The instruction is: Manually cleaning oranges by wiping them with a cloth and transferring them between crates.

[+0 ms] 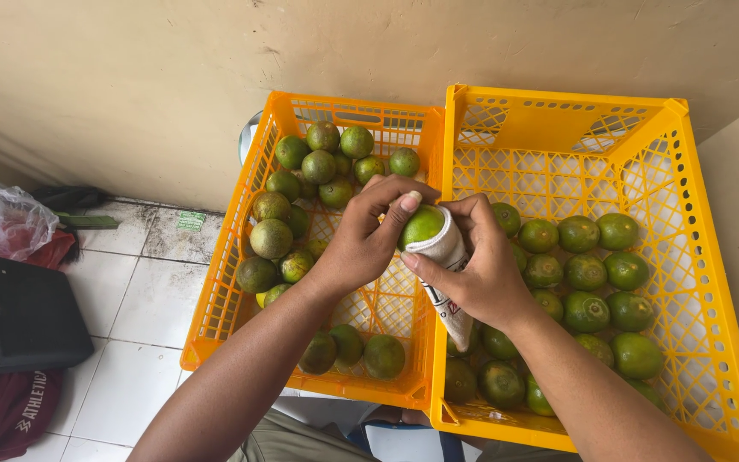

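The left hand is closed around a green lime, with fingers over its top and thumb against its side. The right hand grips the same lime from the other side through a white cloth, which wraps the fruit's lower right half; a loose end of the cloth hangs down past the wrist. The lime is held in the air above the seam where two yellow crates meet.

The left crate holds dull, blotched limes grouped along its far and left sides, with three more near its front wall. The left forearm crosses above this crate. The right crate holds brighter green limes in its middle and front; its far part shows bare lattice floor. The right forearm covers part of the front row.

Both crates stand against a beige wall. On the tiled floor to the left lie a black case, a clear plastic bag and dark red fabric.
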